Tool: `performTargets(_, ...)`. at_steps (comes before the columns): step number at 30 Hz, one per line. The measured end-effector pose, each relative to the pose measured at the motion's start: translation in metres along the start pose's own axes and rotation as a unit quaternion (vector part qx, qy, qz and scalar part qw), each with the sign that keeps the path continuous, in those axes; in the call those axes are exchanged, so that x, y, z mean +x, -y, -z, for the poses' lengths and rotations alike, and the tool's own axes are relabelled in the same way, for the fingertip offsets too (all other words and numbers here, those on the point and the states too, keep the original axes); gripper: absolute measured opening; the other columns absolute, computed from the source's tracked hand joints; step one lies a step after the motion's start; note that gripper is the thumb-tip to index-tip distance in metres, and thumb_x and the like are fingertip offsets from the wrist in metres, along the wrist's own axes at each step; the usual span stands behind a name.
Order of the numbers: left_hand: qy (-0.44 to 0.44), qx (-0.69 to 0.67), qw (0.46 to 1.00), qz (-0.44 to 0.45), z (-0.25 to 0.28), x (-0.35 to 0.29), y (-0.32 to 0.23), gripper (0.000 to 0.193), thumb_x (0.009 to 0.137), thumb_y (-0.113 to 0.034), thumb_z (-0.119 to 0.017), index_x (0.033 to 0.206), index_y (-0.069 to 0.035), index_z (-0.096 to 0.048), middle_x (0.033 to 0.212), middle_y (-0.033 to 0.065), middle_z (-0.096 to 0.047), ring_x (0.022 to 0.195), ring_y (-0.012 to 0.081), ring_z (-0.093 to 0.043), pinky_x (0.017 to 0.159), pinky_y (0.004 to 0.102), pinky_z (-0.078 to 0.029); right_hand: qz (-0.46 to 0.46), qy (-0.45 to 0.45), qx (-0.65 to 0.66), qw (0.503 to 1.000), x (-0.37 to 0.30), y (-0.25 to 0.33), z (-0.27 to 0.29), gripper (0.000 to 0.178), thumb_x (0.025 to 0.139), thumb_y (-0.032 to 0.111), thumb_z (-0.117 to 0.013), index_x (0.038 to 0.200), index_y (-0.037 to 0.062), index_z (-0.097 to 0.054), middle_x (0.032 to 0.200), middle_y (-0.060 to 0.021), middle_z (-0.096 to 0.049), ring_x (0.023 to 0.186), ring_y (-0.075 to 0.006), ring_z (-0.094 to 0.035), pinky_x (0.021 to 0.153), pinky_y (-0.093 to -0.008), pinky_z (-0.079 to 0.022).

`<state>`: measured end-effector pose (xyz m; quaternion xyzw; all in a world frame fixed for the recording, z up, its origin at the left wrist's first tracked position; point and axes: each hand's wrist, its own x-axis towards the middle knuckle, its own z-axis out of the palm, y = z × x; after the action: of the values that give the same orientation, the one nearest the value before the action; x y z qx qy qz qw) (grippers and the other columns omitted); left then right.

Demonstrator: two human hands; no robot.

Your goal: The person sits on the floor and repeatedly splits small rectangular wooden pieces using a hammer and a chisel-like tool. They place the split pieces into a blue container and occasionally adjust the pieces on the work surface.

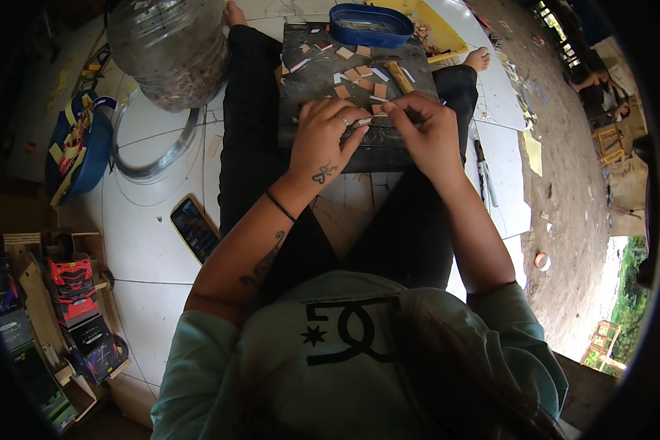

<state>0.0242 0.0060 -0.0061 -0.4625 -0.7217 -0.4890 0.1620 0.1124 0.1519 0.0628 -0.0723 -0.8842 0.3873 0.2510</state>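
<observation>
Left hand (328, 132) pinching a small pale strip (364, 123) over the near half of the low dark table (308, 73), right hand (425, 128) just beside it, thumb and fingertip pressed together, anything between them too small to tell, brown squares (353, 75) scattered beyond, hammer (400, 77) to their right, blue oval tub (367, 38) at the far edge.

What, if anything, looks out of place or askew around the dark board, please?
Small brown pieces lie scattered at mixed angles across the dark board, looking untidy; an orange ring lies on the brown ground, oddly apart from the board.
</observation>
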Motion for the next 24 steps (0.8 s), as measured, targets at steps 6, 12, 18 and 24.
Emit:
performTargets(6,0.066,0.018,0.998,0.017,0.004,-0.006,0.016,0.012,0.079,-0.014,-0.073,0.088,-0.006,-0.071,0.086,0.0024,-0.065,0.092,0.0222,-0.058,0.094,0.0399,-0.038,0.049,0.077,-0.061,0.994,0.007,-0.004,-0.013,0.009,0.082,0.009,-0.068,0.084,0.0007,-0.071,0.075,-0.0127,-0.065,0.06,-0.0258,-0.062,0.059,-0.0341,-0.049)
performTargets(12,0.093,0.014,0.995,0.025,0.007,-0.002,0.018,0.011,0.08,-0.014,-0.072,0.087,-0.005,-0.071,0.088,0.0026,-0.066,0.094,0.022,-0.058,0.094,0.0397,-0.038,0.124,0.115,-0.123,0.978,0.018,0.002,-0.015,0.01,0.08,0.011,-0.067,0.086,0.0028,-0.071,0.08,-0.0128,-0.065,0.072,-0.0322,-0.064,0.067,-0.0402,-0.051)
performTargets(18,0.075,-0.119,0.983,0.114,0.013,0.006,0.014,0.011,0.083,-0.012,-0.069,0.085,-0.001,-0.068,0.083,0.01,-0.065,0.075,0.0273,-0.064,0.071,0.0365,-0.05,0.139,0.112,-0.131,0.975,0.022,0.001,-0.021,0.009,0.083,0.009,-0.068,0.088,0.0016,-0.069,0.077,-0.0115,-0.062,0.065,-0.0266,-0.063,0.061,-0.0364,-0.05)
performTargets(24,0.048,-0.107,0.99,0.077,0.007,0.008,0.017,0.013,0.087,-0.011,-0.069,0.084,0.002,-0.067,0.079,0.0106,-0.065,0.067,0.0221,-0.064,0.06,0.0306,-0.048,0.067,-0.004,-0.285,0.956,-0.018,-0.026,0.018,0.034,0.081,0.017,-0.072,0.111,0.0036,-0.061,0.1,-0.0198,-0.062,0.089,-0.0392,-0.063,0.077,-0.0439,-0.051)
